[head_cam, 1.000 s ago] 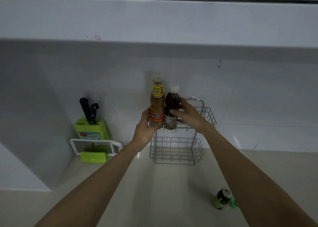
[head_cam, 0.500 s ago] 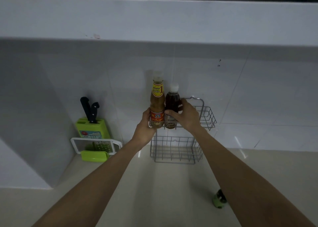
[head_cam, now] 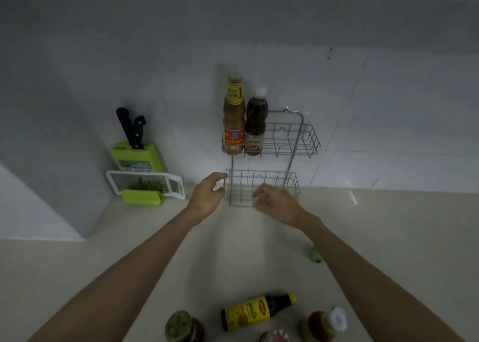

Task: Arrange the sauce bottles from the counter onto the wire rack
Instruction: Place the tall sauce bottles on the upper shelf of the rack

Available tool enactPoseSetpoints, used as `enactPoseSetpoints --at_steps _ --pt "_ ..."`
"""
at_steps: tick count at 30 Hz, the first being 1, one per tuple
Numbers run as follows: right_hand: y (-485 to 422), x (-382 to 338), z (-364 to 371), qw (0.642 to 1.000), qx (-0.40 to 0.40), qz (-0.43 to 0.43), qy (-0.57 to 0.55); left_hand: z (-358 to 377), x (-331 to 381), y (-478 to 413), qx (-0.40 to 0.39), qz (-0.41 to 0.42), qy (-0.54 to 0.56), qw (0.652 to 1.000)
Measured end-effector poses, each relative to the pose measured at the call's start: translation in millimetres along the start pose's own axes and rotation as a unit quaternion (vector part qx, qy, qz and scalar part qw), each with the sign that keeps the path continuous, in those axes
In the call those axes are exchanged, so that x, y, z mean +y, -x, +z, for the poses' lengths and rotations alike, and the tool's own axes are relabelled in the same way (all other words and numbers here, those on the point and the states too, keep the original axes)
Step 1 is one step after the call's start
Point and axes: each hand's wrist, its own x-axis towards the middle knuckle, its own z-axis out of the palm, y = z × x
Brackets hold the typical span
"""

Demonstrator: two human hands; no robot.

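Now I see both bottles, the tall amber bottle and the dark bottle, standing upright, touching, at the left of the wire rack's top basket, above my left hand and right hand, both loosely open, holding nothing.

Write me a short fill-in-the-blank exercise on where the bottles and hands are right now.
1. Two bottles stand upright in the ____ basket of the wire rack.
2. The yellow-labelled dark bottle on the counter is lying on its ____.
3. The left hand and right hand are both open and hold ____.
4. The knife block holding two black-handled knives is coloured ____.

Missing words: upper; side; nothing; green
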Motion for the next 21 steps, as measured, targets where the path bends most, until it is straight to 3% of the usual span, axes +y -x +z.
enactPoseSetpoints --at_steps 1,3,6,9,12,15,17,21 --pt "16 8 14 0.992 -0.122 0.002 0.038 2 -10 8 -0.022 -0.009 0.002 1.000" --pt "40 21 40 0.952 -0.283 0.017 0.116 4 -27 22 -0.044 -0.026 -0.003 0.999" --pt "61 32 74 0.872 -0.423 0.054 0.241 4 -48 40 -0.058 -0.047 -0.020 0.997" --pt "77 47 99 0.806 -0.457 0.063 0.370 4 -64 53 -0.071 -0.054 -0.030 0.996" --pt "97 53 108 0.823 -0.384 0.072 0.412 5 -71 60 -0.073 -0.063 -0.031 0.995" --pt "100 54 105 0.824 -0.369 0.071 0.423 4 -74 62 -0.079 -0.071 -0.024 0.994" --pt "89 56 96 0.842 -0.380 0.107 0.367 3 -73 62 -0.080 -0.077 -0.017 0.994" --pt "66 56 60 0.926 -0.321 0.148 0.134 1 -70 58 -0.081 -0.089 0.010 0.993"
